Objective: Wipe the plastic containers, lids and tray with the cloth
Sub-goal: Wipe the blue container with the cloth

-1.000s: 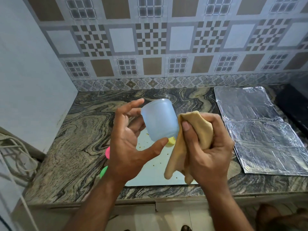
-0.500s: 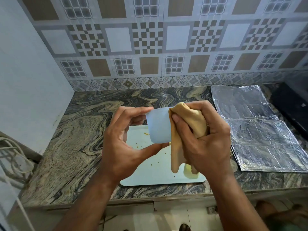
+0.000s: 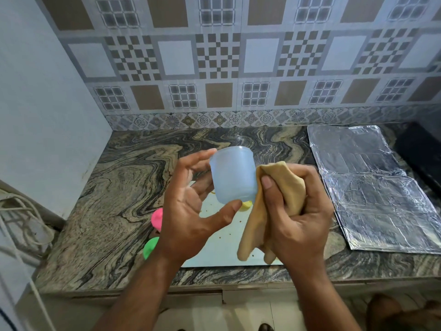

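My left hand [image 3: 188, 211] holds a translucent pale blue plastic container [image 3: 232, 174] between thumb and fingers, lifted above the counter. My right hand [image 3: 296, 216] grips a bunched tan cloth [image 3: 281, 187], which touches the container's right side and hangs down below my fist. Under both hands lies a white tray [image 3: 219, 244] speckled with small crumbs. A pink lid [image 3: 157, 218] and a green lid [image 3: 150, 247] peek out left of my left wrist. A yellow piece [image 3: 247, 204] shows just below the container.
The marbled stone counter [image 3: 124, 187] runs to a tiled back wall. Crinkled foil sheets [image 3: 372, 187] cover the counter at the right, beside a dark stove edge [image 3: 422, 154]. White cables [image 3: 21, 218] hang at the far left. The counter's front edge [image 3: 238, 280] is close below my wrists.
The cloth covered the container's right side half a second ago; it has slid off to the right and down. The container is more exposed, and the pink and green lids are visible again.
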Available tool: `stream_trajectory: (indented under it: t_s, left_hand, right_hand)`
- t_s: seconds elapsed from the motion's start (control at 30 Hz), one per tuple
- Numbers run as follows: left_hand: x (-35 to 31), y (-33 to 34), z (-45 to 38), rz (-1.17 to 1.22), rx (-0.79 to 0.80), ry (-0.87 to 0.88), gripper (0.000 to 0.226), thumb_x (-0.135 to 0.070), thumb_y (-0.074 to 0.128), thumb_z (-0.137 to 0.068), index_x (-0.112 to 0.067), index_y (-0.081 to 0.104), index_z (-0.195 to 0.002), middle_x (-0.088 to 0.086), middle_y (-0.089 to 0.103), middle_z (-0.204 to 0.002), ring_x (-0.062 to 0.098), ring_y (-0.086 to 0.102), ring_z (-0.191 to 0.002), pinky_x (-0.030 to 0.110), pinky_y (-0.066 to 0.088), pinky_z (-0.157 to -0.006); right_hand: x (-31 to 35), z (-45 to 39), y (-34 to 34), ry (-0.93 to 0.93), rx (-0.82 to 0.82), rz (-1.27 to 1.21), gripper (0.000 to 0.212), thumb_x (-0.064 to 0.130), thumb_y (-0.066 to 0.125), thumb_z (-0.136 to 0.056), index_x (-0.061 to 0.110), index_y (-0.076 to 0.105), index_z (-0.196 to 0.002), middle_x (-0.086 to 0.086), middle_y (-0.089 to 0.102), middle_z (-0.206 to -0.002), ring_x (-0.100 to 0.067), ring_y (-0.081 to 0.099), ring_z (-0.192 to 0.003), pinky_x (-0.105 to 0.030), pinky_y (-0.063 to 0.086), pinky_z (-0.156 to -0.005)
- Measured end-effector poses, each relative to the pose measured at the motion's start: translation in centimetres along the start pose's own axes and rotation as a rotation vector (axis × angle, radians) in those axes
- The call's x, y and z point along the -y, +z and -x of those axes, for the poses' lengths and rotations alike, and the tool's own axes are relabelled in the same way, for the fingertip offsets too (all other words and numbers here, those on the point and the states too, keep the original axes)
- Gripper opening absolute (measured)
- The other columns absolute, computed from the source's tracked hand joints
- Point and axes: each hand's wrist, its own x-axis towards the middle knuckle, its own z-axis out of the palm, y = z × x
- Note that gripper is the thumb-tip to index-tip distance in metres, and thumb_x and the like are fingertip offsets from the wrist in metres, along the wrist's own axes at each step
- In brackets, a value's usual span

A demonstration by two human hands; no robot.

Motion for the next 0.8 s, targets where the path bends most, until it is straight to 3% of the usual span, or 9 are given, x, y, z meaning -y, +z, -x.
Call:
stream_trajectory:
  t_s: [0.1,0.17,0.23,0.43,0.57,0.8]
  left_hand:
    - [0.1,-0.3,-0.2,-0.075,0.001,0.012,0.074,-0.014,0.09,-0.071,-0.024,0.053,-0.133,0.001,0.064,-0.141,0.03,0.062,-0.133,0.05,0.052,-0.109]
    - [0.1,-0.7,-0.4,-0.185,-0.006,0.03,0.074,-0.021,0.094,-0.068,-0.025,0.057,-0.132,0.008,0.064,-0.139,0.033,0.062,-0.13,0.056,0.052,-0.107]
    - [-0.1,-1.0,-0.5,-0.295,0.006,0.059,0.076,-0.028,0.096,-0.068,-0.029,0.059,-0.134,0.003,0.063,-0.137,0.032,0.063,-0.125,0.057,0.052,-0.104]
    - [-2.2,-1.5,-0.9,-0.605,0.08,0.188,0.074,-0.028,0.099,-0.067,-0.021,0.066,-0.133,0.002,0.061,-0.119,0.017,0.064,-0.112,0.029,0.054,-0.097]
    - [-3.1,-1.5,-1.2,-0.68,0.101,0.213,0.074,-0.029,0.099,-0.066,-0.021,0.068,-0.133,0.001,0.06,-0.113,0.013,0.062,-0.107,0.026,0.052,-0.093]
    - [-2.5,-0.7,-0.2,-0.661,-0.033,0.166,0.078,-0.041,0.096,-0.065,-0.03,0.066,-0.136,0.002,0.056,-0.109,0.015,0.06,-0.104,0.018,0.048,-0.091]
  right_hand:
    - [-0.1,0.2,-0.1,-0.004,-0.01,0.015,0.01,0.008,0.073,-0.091,0.011,0.066,-0.098,0.018,0.069,-0.093,-0.001,0.066,-0.082,-0.013,0.05,-0.078]
    - [-0.1,0.0,-0.4,-0.008,-0.004,0.031,0.014,0.007,0.074,-0.092,0.016,0.066,-0.099,0.016,0.07,-0.093,-0.005,0.067,-0.081,-0.017,0.052,-0.076]
    - [-0.1,-0.2,-0.9,-0.035,0.03,0.081,0.019,0.008,0.075,-0.092,0.022,0.066,-0.1,0.008,0.072,-0.094,-0.012,0.069,-0.081,-0.023,0.053,-0.074]
    - [0.8,-1.6,-1.6,-0.12,0.136,0.26,0.013,0.022,0.077,-0.094,0.013,0.071,-0.102,-0.002,0.073,-0.098,-0.021,0.071,-0.09,-0.033,0.055,-0.078]
    - [0.8,-2.1,-1.4,-0.118,0.149,0.276,0.016,0.022,0.076,-0.095,0.008,0.073,-0.102,-0.004,0.073,-0.098,-0.026,0.071,-0.09,-0.041,0.056,-0.077]
    - [1.1,-1.7,-1.3,-0.167,0.195,0.318,0.009,0.012,0.077,-0.093,0.005,0.075,-0.099,-0.004,0.069,-0.094,-0.024,0.069,-0.087,-0.037,0.054,-0.074]
